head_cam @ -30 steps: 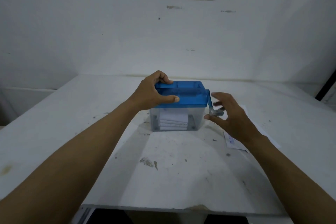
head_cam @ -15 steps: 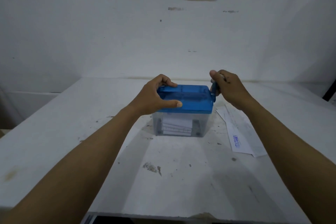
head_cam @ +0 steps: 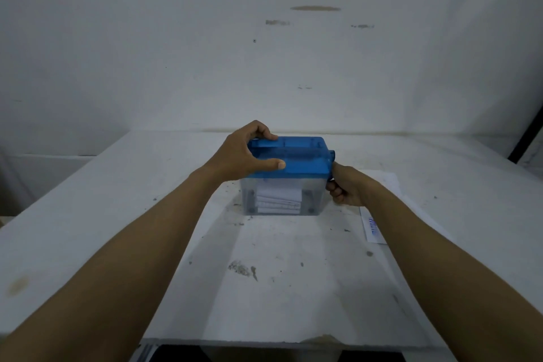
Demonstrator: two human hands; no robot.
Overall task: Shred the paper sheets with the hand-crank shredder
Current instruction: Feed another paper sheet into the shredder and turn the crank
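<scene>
Sitting on the white table (head_cam: 88, 214) a little nearer its far edge than its front edge, roughly midway between left and right, is the hand-crank shredder (head_cam: 305, 161): a blue lid on a clear bin (head_cam: 316, 197). White paper pieces (head_cam: 279, 195) lie stacked inside the bin, seen through its front wall.

The person's left hand (head_cam: 241, 156) grips the left end of the blue lid, thumb laid flat along the near face and the other fingers curled over the far top edge. The right hand (head_cam: 349, 189) is low at the shredder's right side, fingers curled tight into a fist just under the blue crank (head_cam: 331, 157); the handle itself is hidden inside that fist, so I take it as held but cannot see it.

On the table's right side, just beside the shredder, lie flat paper sheets (head_cam: 373, 228), partly under the right forearm; one bears blue marking too small to read. Dark specks and smudges dot the table towards its front edge.
</scene>
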